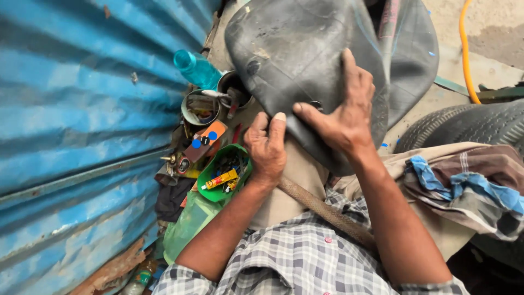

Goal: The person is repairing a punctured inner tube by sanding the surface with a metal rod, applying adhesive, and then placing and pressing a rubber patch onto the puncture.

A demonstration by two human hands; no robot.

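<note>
Black rubber inner tube (295, 49), draped, slack.

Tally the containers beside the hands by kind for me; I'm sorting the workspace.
Round metal tins: 2, one and another
Green plastic bowl: 1
Blue plastic bottle: 1
Total: 4

The left hand is nearest the bowl; the right hand grips the black inner tube.
</note>
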